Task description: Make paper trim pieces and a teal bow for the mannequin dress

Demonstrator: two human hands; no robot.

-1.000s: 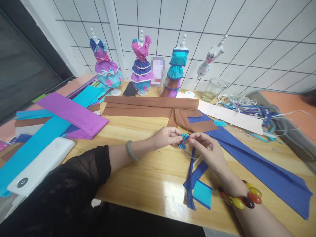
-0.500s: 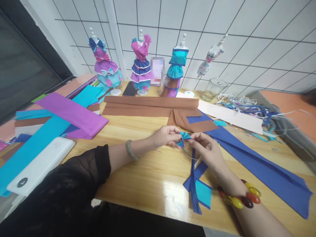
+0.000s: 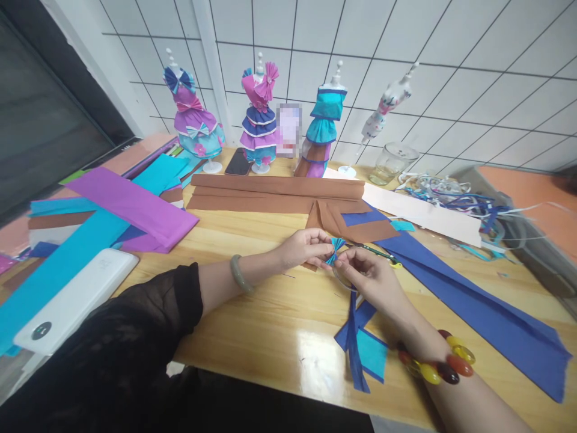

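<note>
A small pleated turquoise bow with blue edging (image 3: 336,249) is held between both hands above the wooden table. My left hand (image 3: 307,248) pinches its left side, fingers closed on it. On its right side, the thumb and fingers of my right hand (image 3: 367,272) are closed on the bow. Just below the hands lie a narrow dark blue strip (image 3: 353,343) and a turquoise piece with blue edges (image 3: 372,355). Part of a clear ring-like object (image 3: 343,281) shows beneath my right hand. Dark-handled scissors or a similar tool (image 3: 376,251) lie behind that hand, partly hidden.
Brown fabric (image 3: 274,193) lies beyond the hands. Long blue fabric (image 3: 487,307) stretches right; purple fabric (image 3: 135,207) and a white power bank (image 3: 76,300) lie left. Dressed mini mannequins (image 3: 198,129), a bare one (image 3: 385,108) and a glass jar (image 3: 394,162) stand at the back.
The bow has turned and looks narrower. My right hand has shifted slightly left and down, uncovering more of the dark tool behind it.
</note>
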